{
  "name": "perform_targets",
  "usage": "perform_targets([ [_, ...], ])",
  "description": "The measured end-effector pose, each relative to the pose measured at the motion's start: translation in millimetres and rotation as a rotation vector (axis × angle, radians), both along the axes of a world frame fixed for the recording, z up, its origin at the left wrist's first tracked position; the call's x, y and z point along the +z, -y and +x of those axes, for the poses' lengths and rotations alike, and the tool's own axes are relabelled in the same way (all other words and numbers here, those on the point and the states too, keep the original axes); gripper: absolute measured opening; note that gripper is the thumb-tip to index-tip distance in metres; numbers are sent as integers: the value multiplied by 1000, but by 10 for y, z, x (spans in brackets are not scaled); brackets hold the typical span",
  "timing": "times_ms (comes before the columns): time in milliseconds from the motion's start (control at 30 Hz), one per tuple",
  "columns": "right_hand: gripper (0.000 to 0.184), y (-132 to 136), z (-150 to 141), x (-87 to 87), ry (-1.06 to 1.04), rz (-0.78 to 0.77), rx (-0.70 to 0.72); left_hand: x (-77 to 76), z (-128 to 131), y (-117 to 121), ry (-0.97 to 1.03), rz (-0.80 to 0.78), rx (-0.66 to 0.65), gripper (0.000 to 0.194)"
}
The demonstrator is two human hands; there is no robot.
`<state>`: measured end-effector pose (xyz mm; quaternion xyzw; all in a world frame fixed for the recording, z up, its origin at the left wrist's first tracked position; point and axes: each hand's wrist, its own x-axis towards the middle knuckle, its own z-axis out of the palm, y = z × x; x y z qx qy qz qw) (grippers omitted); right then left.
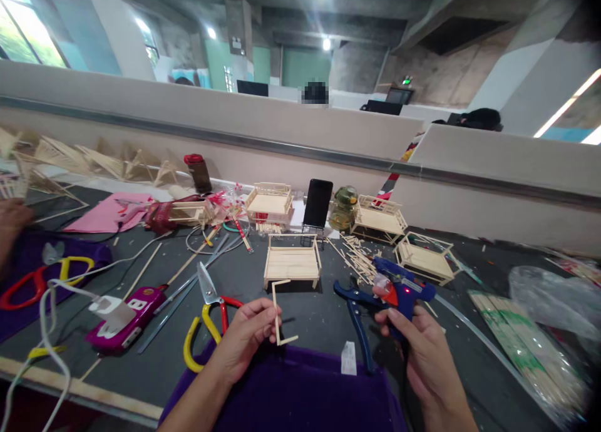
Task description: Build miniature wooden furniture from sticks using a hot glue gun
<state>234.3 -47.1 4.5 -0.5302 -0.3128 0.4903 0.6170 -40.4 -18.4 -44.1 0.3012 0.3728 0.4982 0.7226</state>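
Grey partition point(211, 119) backs a dark tabletop point(176, 366); heads beyond it mostly hidden, one pixelated. Another person's hand point(13, 222) cut off at left edge. Models at far left are blurry.

Left hand point(256, 325): thumb and fingers pinched on the stick frame point(275, 310), covering part of its upright. Frame sits just in front of the middle stick bench point(292, 263); can't tell if they touch. Right hand point(416, 332): closed around the glue gun point(414, 291), red light lit. Trigger hidden, nozzle hard to make out. Cutter point(360, 335) head partly lost by the gun; scissors point(211, 294) handles partly behind left hand and forearm. Bag point(521, 350) fades into the dark right edge.

Frame: thin pale wood, squared C, open to the right. Bench: slatted top, railed back. Gun: blue plastic. Cutter: curved blue handles. Bag: shiny, crinkled clear film over sticks. Cloth point(291, 394): purple, soft-looking, label print illegible.
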Motion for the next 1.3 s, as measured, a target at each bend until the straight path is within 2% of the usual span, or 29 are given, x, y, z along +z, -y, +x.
perform_targets([
  [133,40,20,-169,108,110,87,104,15,-18,-27,20,-9,26,24],
  [367,38,-73,-517,228,207,115,242,153,-78,-127,45,-17,87,25],
  [567,36,-167,-764,58,164,125,319,136,-80,-156,76,-35,80,24],
  [667,35,-173,-802,-43,154,123,353,111,-64,-137,58,-20,69,24],
  [800,35,-152,-792,-95,176,122,373,98,-61,-115,6,28,95,23],
  [1000,39,-94,-811,-98,243,125,370,89,-86,-69,-313,263,187,16],
  [1167,43,-6,-831,-55,268,105,289,132,-74,-33,-628,540,288,11],
  [1300,43,20,-815,-22,300,83,268,158,-62,-22,-770,723,338,10],
])
